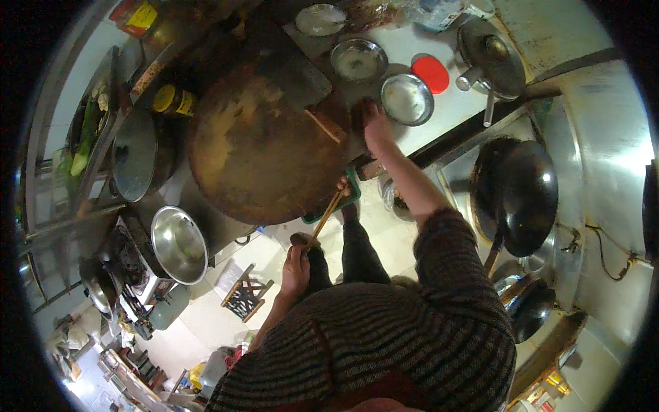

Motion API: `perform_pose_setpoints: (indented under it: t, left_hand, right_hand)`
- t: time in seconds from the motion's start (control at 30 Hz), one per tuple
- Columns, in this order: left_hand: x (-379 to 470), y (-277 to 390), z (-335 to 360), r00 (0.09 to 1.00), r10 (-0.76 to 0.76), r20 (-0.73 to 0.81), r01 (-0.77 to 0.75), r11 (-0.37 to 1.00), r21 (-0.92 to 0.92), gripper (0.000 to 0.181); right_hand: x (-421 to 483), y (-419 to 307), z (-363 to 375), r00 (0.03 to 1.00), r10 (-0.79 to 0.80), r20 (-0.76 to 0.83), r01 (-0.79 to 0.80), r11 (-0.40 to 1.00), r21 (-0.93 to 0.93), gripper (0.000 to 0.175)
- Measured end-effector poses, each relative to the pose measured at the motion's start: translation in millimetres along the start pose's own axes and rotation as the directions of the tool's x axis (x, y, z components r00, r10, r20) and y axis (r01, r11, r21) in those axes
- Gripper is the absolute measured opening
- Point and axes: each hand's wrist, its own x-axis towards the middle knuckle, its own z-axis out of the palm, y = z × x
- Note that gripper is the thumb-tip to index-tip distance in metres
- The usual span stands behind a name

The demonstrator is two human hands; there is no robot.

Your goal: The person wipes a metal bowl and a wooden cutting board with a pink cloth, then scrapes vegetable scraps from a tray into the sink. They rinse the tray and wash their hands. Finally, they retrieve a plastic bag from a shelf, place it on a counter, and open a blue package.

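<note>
My left hand [296,268] grips wooden chopsticks [327,216] in front of my body. Their far tips reach brownish lumps [343,184], over a green basket [352,193] below the counter edge; whether they pinch the lumps I cannot tell. My right hand [378,131] is stretched to the counter between a round wooden chopping block [273,159] and a steel bowl [406,99] of pale content. Its fingertips are in shadow at something dark, so its grip is unclear. On the block lies a cleaver with a dark blade [309,77] and wooden handle [325,126].
Another steel bowl [359,60] and a red lid [430,74] sit on the counter. At right are a lidded pot [489,56] and black woks [527,198]. To the left stand a large steel basin [179,245], a glass-lidded pot [135,154] and a folding stool [247,296].
</note>
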Motion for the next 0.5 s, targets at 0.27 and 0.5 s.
perform_pose_setpoints:
  t: [0.27,0.5]
  left_hand:
    - [0.9,4.1,4.3,0.996,0.058,-0.074,-0.058,0.998,0.001,0.021]
    - [10.9,3.5,-6.7,0.995,0.039,-0.090,-0.044,0.997,-0.062,0.024]
  right_hand:
    - [29.4,14.2,30.1,0.991,-0.073,-0.109,0.078,0.996,0.049,0.046]
    - [-48.7,24.2,-13.4,0.987,-0.032,0.157,0.065,0.976,-0.208,0.043]
